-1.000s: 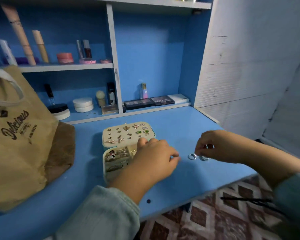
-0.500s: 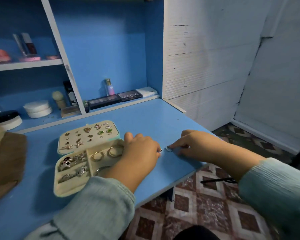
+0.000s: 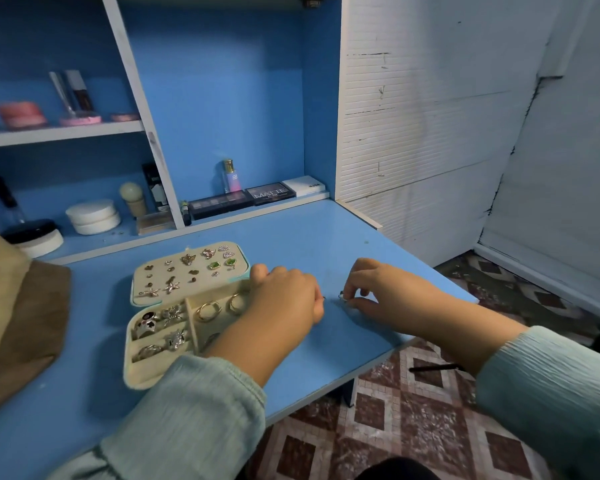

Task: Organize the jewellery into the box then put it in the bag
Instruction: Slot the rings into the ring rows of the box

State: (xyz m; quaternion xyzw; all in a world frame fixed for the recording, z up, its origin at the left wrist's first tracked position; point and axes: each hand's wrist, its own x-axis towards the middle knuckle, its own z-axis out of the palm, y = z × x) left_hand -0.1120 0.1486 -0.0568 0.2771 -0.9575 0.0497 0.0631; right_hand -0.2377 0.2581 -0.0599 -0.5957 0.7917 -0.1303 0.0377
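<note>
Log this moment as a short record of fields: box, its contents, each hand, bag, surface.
box: jewellery box, open, lid lying flat behind the tray
contents: stud earrings on the lid panel; hoop earrings and rings in the tray's compartments
left hand: curled beside the box; whether it holds anything is unclear
right hand: pinches a small ring at the table
bag: tan bag, left edge
surface: blue table

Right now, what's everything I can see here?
box: 1, cream, open on desk
studs: many, pinned in lid
hoops: 2, gold, right compartment
rings: several, silver, left compartments
small ring: 1, silver, on desk
bag: 1, tan, far left
desk: 1, blue
palettes: 2, dark, back ledge
left hand: by box, fingers curled
right hand: pinches small ring
</note>
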